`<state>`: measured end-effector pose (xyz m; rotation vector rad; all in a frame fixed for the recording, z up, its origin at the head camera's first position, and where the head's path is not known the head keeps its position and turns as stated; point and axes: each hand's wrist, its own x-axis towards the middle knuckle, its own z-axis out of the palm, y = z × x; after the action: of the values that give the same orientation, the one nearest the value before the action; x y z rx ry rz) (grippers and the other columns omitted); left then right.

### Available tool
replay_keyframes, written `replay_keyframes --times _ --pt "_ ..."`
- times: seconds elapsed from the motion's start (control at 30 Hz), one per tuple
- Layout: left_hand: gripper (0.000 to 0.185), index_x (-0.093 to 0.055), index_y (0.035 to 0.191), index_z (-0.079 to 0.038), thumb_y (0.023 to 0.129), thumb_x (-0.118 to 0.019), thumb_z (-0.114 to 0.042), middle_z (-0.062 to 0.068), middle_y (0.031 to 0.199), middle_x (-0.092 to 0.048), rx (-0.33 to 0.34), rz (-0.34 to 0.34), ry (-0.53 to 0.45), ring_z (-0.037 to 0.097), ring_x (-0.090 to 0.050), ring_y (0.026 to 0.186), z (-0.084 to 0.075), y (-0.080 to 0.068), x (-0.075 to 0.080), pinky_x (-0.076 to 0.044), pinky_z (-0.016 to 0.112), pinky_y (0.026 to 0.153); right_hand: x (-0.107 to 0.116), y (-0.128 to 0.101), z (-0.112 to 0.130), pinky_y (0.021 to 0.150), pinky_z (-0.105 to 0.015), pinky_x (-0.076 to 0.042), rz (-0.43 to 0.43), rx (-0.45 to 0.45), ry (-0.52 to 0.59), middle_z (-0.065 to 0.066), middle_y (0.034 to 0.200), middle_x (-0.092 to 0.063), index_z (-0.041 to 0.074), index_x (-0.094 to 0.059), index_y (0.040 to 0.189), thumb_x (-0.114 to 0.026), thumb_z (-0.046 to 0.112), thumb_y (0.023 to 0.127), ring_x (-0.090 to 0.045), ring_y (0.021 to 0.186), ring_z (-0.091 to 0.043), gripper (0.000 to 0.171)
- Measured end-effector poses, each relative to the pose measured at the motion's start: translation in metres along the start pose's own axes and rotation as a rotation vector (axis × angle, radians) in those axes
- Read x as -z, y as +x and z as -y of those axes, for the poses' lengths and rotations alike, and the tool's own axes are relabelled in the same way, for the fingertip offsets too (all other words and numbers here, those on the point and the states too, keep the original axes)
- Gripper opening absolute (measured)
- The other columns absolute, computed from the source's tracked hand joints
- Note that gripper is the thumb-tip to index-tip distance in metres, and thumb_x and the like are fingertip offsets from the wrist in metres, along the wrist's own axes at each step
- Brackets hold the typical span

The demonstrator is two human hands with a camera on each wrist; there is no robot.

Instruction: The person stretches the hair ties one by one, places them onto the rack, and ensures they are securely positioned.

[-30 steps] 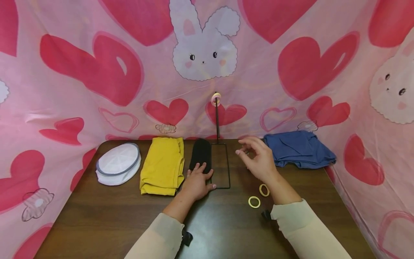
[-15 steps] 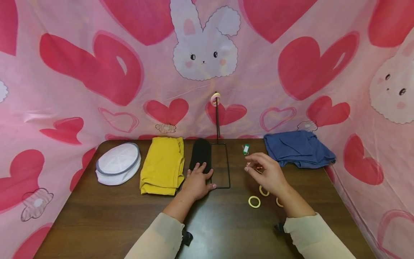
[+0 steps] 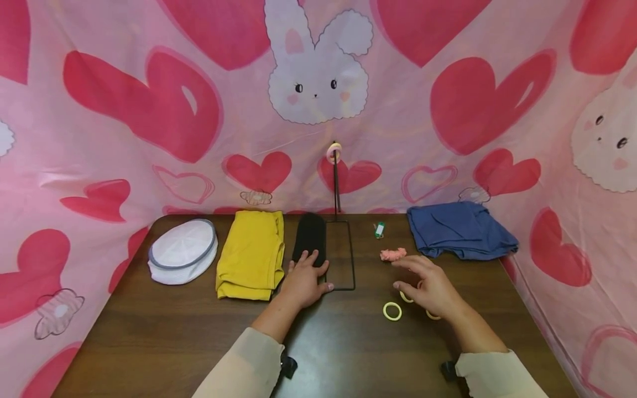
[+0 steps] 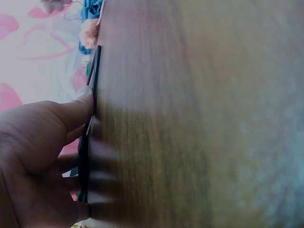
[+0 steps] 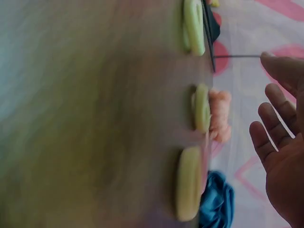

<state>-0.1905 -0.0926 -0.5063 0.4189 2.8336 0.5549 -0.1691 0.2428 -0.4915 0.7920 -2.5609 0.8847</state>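
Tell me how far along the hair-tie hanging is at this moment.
Done: one ring hangs atop the stand. In hand: the left hand presses the stand's base; the right hand, open, hovers over the yellow rings. Left: three yellow rings and the pink scrunchie lie on the table.

Hair ties [image 3: 418,298] partly behind hand

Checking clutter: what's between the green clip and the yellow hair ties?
The pink scrunchie lies between green clip and yellow hair ties; head view shows it.
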Motion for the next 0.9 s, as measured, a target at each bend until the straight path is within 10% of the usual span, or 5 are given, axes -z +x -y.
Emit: replay_keyframes --times 0.57,0.9 --pt "0.068 -0.051 0.155 -0.024 0.096 -0.069 -0.053 0.009 0.169 -0.029 -0.008 -0.012 -0.001 0.034 -0.016 0.158 -0.001 0.0 0.001 -0.016 0.065 0.122 0.011 -0.022 -0.025 0.088 -0.042 -0.049 0.31 -0.107 -0.039 0.003 0.121 -0.071 0.013 -0.071 0.131 -0.097 0.022 0.071 -0.055 0.109 -0.018 0.065" --pt "0.067 -0.052 0.154 -0.024 0.096 -0.069 -0.053 0.01 0.169 -0.03 -0.007 -0.006 0.001 0.035 -0.016 0.158 -0.001 0.0 0.002 -0.016 0.065 0.122 0.011 -0.014 -0.023 0.083 -0.041 -0.05 0.272 -0.037 -0.076 0.004 0.109 -0.071 0.01 -0.075 0.121 -0.092 0.014 0.077 -0.059 0.102 -0.02 0.048"
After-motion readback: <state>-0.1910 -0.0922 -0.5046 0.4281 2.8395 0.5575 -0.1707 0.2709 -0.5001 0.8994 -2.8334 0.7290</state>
